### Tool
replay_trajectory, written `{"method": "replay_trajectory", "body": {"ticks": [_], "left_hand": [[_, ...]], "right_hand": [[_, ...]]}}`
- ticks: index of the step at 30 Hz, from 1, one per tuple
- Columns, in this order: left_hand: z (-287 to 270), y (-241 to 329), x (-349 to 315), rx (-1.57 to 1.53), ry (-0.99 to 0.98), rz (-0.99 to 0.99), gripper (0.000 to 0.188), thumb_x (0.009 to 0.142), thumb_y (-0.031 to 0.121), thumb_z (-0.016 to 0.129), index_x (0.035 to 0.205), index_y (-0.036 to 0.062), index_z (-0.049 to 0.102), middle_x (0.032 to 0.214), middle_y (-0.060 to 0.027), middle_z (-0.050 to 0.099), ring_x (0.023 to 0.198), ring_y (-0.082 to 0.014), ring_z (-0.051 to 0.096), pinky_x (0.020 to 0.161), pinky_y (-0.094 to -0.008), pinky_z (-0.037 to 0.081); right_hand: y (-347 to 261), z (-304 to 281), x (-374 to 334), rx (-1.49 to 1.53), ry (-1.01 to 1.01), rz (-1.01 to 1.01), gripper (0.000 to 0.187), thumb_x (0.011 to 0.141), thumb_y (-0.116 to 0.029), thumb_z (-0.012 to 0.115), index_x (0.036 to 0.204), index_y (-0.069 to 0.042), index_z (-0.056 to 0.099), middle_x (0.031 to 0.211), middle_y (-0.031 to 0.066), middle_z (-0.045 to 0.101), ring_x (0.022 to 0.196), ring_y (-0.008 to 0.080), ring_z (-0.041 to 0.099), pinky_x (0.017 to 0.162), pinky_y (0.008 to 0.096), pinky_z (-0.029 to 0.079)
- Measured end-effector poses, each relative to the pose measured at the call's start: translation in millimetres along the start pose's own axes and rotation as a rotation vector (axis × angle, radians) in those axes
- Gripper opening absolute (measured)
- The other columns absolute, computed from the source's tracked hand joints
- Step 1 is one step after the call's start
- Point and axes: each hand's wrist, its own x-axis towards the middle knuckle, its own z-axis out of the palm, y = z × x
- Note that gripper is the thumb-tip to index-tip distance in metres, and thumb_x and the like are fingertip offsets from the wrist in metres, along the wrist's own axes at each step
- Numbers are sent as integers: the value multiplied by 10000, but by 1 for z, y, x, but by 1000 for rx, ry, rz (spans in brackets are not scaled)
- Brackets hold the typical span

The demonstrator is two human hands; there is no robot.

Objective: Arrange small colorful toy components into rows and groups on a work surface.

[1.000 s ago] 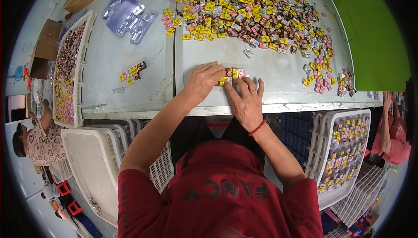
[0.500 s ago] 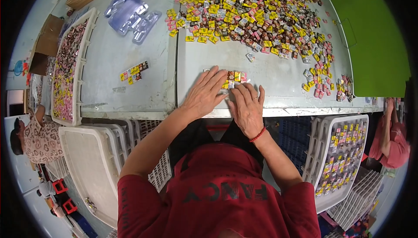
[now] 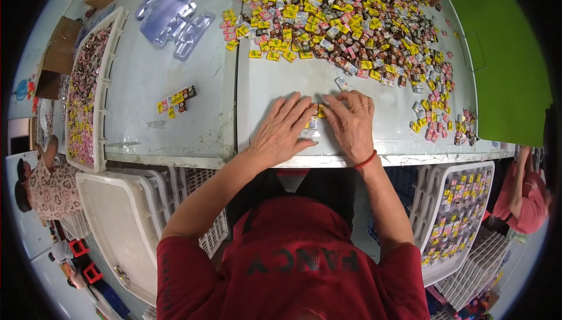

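Observation:
My left hand (image 3: 280,129) lies with its fingers stretched out over the left part of a small group of wrapped pieces (image 3: 315,118) in yellow, brown and white, near the table's front edge. Bent over the right end of that group is my right hand (image 3: 353,122), thumb and fingers drawn together on it; whatever is between the fingertips is hidden. A single white wrapped piece (image 3: 341,83) lies just beyond the right fingers. Farther left on the table sits another small block of wrapped pieces (image 3: 177,101), set side by side.
A wide pile of wrapped pieces (image 3: 328,21) covers the table's far side. Clear plastic trays (image 3: 172,21) lie at the far left, beside a white crate (image 3: 111,80) of pieces. A green panel (image 3: 503,56) stands right. Crates (image 3: 424,220) flank me; other people (image 3: 524,188) are nearby.
My right hand has moved right and slightly away from me, its fingers now bent over the group's right end. The left hand stays over the left part.

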Motion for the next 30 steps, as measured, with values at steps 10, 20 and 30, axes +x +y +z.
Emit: {"method": "replay_trajectory", "body": {"ticks": [10,20,30], "left_hand": [[4,-1,-2,29,-75,-52,700,811,372,668,1351,-10,436,1431,-127,374,1342,-324,308,1105,-451,243],[5,-1,-2,41,-51,-50,673,823,362,658,1349,2,444,1439,-119,376,1351,-313,305,1111,-446,235],[6,0,-3,38,-26,-44,645,827,337,657,1335,-6,457,1431,-119,386,1345,-311,316,1109,-444,242]], "right_hand": [[3,9,-5,77,-5,28,213,742,-126,742,946,-89,692,973,59,595,974,247,546,953,440,352],[5,6,1,55,-31,20,203,749,-124,741,944,-98,693,1006,55,604,1062,269,541,984,487,334],[-11,-4,-8,-212,-75,-76,196,796,-179,698,988,-146,701,1020,33,604,1124,257,508,1050,564,263]]}}
